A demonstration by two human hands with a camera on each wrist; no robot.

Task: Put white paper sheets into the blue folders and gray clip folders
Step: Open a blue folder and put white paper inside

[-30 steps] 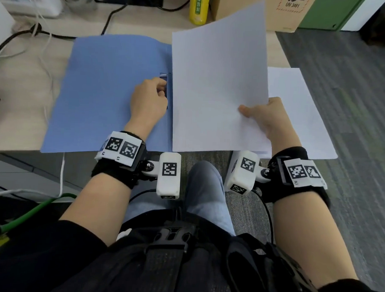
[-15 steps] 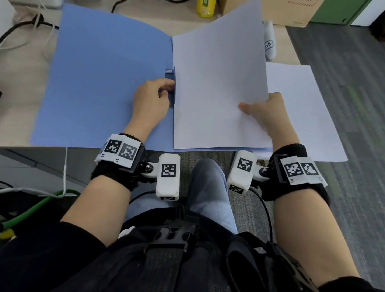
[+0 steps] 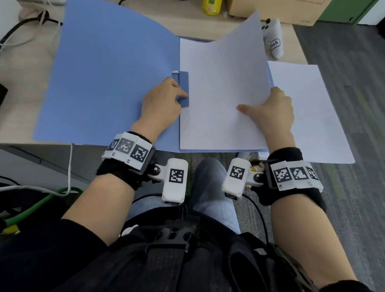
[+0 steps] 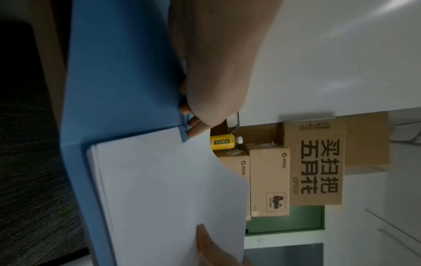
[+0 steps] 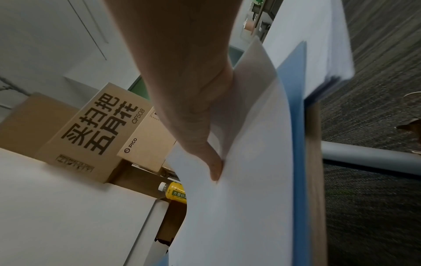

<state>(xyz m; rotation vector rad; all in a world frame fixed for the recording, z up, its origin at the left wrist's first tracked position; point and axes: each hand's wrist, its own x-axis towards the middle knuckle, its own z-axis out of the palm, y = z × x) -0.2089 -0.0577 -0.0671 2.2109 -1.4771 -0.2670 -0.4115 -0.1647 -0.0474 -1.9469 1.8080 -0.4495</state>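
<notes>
Two hands work at an open blue folder (image 3: 106,80) that lies flat on the desk (image 3: 25,57), its left cover spread wide and its near edge at the desk's near edge. The right hand (image 3: 274,112) holds a white paper sheet (image 3: 222,92) over the folder's right half, thumb on top and the other fingers underneath, pinching it near its right edge; the sheet's far right corner curls up off the surface while its near left part lies down on the folder. In the left wrist view more white sheets appear to sit beneath it inside the folder, though the stack's thickness is hard to judge. The left hand (image 3: 162,104) rests at the folder's spine with its fingers curled onto a small blue clip tab (image 3: 183,88), which overlaps the sheet's left edge; whether the fingers grip the tab or only press it cannot be told. A separate pile of white paper (image 3: 307,111) lies to the right, hanging over the desk's edge. On the far side stand a yellow bottle (image 3: 212,2) and a cardboard box (image 3: 272,6), with a white controller (image 3: 273,36) lying near them. Cables (image 3: 22,26) trail at the far left.
</notes>
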